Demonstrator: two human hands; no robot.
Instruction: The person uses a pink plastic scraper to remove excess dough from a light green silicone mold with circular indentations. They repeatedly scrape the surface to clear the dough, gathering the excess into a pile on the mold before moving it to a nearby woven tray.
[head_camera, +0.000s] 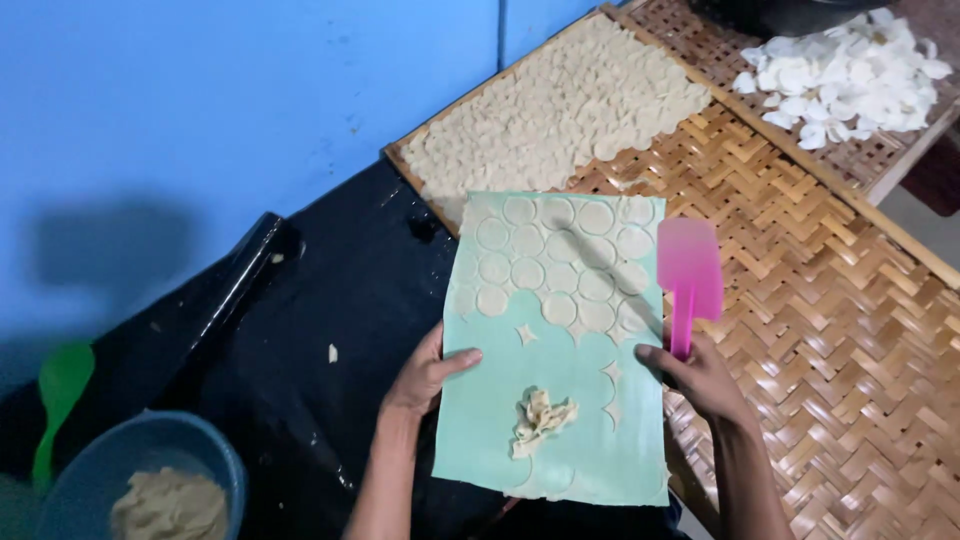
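A: What does the left hand (425, 372) have?

B: Its grip is clenched on the left edge of a pale green flexible sheet (560, 400), thumb on top, fingers hidden underneath. The sheet is held out over the black plastic-covered worktop (330, 290), its far end reaching the woven bamboo tray (800, 300).

A: And the right hand (700, 378)?

B: It grasps the handle of a pink silicone spatula (689, 275), blade pointing away from the person, and it also touches the sheet's right edge. Whether it is really pinching the sheet, I cannot tell.

A: What lies on the sheet?

B: Rows of thin round dough discs (565, 262) cover the far half. Nearer the person sits a crumpled lump of dough scraps (541, 418), with a few small star-shaped offcuts around it.

A: Anything beyond?

B: The far left part of the bamboo tray is packed with cream-coloured cut dough pieces (565, 105). On a second woven tray, top right, there is a heap of white chips (850, 75). At the lower left stands a blue round bowl (140, 470) holding pale dough, with a green plastic spoon (58, 400) leaning at its rim. Behind it all is a blue wall (200, 100).
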